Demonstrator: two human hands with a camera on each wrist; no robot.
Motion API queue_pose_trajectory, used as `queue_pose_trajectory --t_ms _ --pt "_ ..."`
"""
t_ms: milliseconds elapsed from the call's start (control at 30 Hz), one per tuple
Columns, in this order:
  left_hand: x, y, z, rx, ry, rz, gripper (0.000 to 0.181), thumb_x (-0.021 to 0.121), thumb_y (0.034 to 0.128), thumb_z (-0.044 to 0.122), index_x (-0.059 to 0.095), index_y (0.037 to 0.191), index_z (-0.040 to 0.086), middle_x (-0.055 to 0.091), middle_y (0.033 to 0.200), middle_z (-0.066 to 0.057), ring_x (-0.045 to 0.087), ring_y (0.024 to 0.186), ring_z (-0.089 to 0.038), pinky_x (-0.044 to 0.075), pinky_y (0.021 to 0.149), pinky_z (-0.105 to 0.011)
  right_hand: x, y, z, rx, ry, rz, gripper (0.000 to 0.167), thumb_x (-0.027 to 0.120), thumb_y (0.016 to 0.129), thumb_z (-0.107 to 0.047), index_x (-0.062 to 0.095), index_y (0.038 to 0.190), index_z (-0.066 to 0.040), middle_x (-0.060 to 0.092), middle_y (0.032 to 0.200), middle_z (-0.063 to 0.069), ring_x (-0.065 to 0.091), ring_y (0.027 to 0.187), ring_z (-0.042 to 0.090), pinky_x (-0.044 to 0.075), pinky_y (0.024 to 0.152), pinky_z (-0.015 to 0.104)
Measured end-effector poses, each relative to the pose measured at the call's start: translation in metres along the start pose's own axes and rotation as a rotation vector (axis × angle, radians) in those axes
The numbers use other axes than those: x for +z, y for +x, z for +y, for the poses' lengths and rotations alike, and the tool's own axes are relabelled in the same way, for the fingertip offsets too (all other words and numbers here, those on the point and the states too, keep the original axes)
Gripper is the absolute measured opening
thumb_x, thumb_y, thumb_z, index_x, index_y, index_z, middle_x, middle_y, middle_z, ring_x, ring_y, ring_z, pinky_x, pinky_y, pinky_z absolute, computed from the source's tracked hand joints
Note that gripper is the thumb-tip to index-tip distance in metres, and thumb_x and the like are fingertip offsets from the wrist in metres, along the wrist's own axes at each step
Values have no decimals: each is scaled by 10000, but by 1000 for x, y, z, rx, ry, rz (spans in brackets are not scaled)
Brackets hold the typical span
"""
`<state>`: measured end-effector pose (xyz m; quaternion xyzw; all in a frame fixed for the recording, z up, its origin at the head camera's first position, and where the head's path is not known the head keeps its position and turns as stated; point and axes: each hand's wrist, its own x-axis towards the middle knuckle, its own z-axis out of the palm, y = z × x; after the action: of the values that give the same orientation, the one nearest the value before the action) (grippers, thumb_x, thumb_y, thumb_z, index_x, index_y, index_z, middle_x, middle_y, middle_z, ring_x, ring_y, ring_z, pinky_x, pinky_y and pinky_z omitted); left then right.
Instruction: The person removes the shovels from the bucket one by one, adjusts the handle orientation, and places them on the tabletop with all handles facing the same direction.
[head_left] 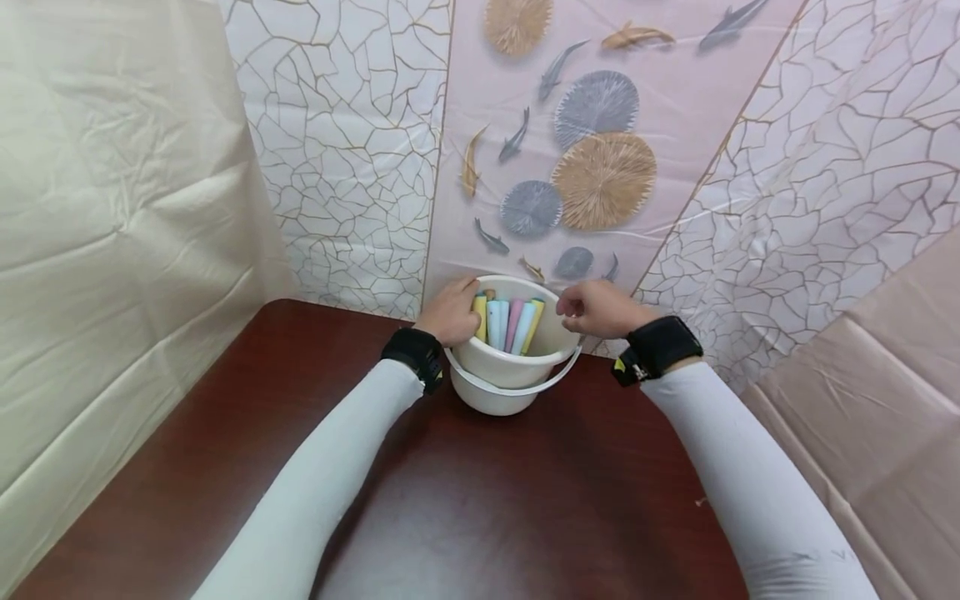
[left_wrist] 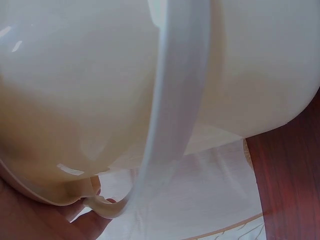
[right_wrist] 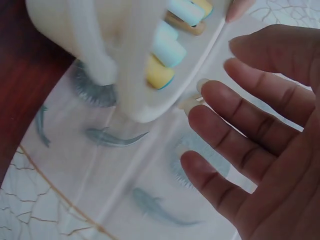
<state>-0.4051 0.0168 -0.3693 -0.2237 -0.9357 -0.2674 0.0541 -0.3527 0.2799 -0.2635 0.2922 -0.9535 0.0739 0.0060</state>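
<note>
A cream bucket (head_left: 491,367) with a white handle (head_left: 551,382) stands at the table's back edge, apparently nested in a lower white bowl-like part (head_left: 491,402). Several yellow, blue and pink rolls (head_left: 516,325) stand in it, beside a small brown item (head_left: 490,294). My left hand (head_left: 448,313) grips the bucket's left rim; in the left wrist view its fingers (left_wrist: 92,224) curl at the rim by the handle's end. My right hand (head_left: 603,308) hovers at the right rim, holding nothing; in the right wrist view its fingers (right_wrist: 240,120) are loosely bent and apart from the bucket.
A dark red-brown table (head_left: 480,500) lies under the bucket. Behind it hangs a pink cloth (head_left: 480,242) with fish and round patterns, flanked by white crackle-patterned cloth (head_left: 337,167). Cream cloth (head_left: 112,208) hangs at the left, beige cloth (head_left: 885,400) at the right.
</note>
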Motion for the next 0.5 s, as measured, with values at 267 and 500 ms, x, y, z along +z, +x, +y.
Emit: queue_pose_trajectory --t_ms 267,500 --pt "2 1 -2 1 2 -4 775 409 893 193 265 1632 8 261 1715 -126 240 1594 -281 203 1319 -393 0 48 -7 -14 -69 -156 270 609 805 -14 759 1028 0 729 951 132 669 908 286 558 850 445" --pt "2 0 -1 1 11 23 734 416 923 223 313 1620 16 291 1704 -124 275 1580 -289 229 1311 -404 11 81 -6 29 -93 -225 353 608 792 -11 752 1112 27 729 1073 190 660 1019 319 549 953 464"
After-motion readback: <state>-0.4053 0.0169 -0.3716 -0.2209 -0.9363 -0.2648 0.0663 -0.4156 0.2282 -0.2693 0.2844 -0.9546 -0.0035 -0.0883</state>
